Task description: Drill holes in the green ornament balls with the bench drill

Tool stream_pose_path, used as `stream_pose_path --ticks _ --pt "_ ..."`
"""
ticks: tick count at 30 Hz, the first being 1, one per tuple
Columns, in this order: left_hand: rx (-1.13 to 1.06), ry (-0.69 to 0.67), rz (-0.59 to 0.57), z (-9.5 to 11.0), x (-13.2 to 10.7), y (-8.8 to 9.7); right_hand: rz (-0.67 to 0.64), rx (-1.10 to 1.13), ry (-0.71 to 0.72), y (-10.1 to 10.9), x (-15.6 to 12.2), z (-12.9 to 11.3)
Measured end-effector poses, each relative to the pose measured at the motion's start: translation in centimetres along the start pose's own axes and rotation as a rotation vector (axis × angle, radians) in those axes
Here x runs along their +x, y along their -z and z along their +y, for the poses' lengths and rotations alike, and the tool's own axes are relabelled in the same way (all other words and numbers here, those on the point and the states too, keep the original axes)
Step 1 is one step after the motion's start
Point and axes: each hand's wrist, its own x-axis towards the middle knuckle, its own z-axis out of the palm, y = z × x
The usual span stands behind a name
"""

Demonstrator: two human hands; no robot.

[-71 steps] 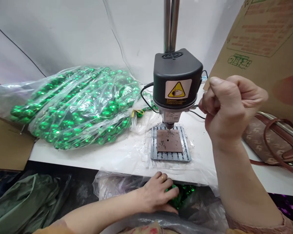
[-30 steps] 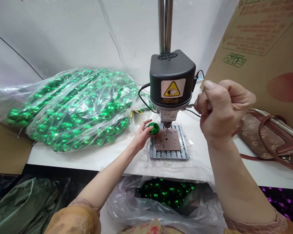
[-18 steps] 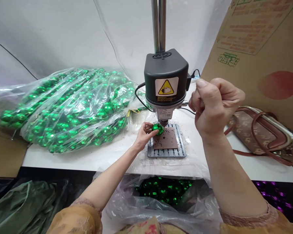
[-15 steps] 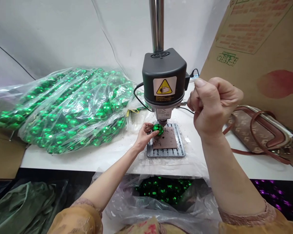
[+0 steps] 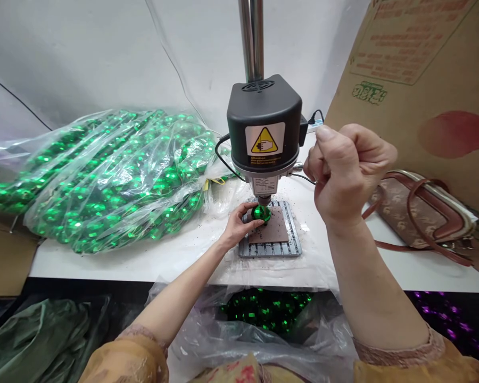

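Thumb and fingers of my left hand (image 5: 239,223) pinch a shiny green faceted ball (image 5: 262,214) from its left side. The ball sits on a brown board (image 5: 279,230), directly under the chuck (image 5: 264,200) of a small black drill press (image 5: 265,125). My right hand (image 5: 345,173) is closed in a fist at the right of the press. A short metal lever (image 5: 297,166) runs from the press towards that fist; the grip itself is hidden inside my fingers.
A large clear bag of green balls (image 5: 115,181) lies at the left. Below the table edge, an open plastic bag (image 5: 195,324) holds more green balls. A brown handbag (image 5: 427,213) and a cardboard box (image 5: 415,80) stand at the right. Dark crumbs surround the slotted base (image 5: 295,244).
My left hand has moved the green ball slightly right and under the chuck, over the hole in the board. My right fist stays nearly in place; the whole view has shifted a little.
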Motion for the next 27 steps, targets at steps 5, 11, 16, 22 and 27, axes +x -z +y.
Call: stream_pose_path --ticks 5,11,16,22,27 --pt "-0.015 0.002 0.003 -0.1 -0.2 -0.2 -0.013 -0.033 0.034 0.0 0.1 0.0" --pt "-0.038 0.04 0.03 -0.3 -0.2 -0.4 -0.021 -0.06 0.042 0.0 0.0 -0.1" --pt "0.028 -0.009 0.016 0.0 -0.3 -0.4 -0.016 -0.043 0.045 0.0 0.0 -0.2" --pt "-0.041 -0.039 -0.034 0.4 -0.9 -1.6 0.011 -0.005 0.016 -0.2 0.1 -0.2" --pt "-0.132 0.003 0.002 0.6 -1.2 -2.6 0.0 -0.021 0.023 -0.1 0.0 -0.1"
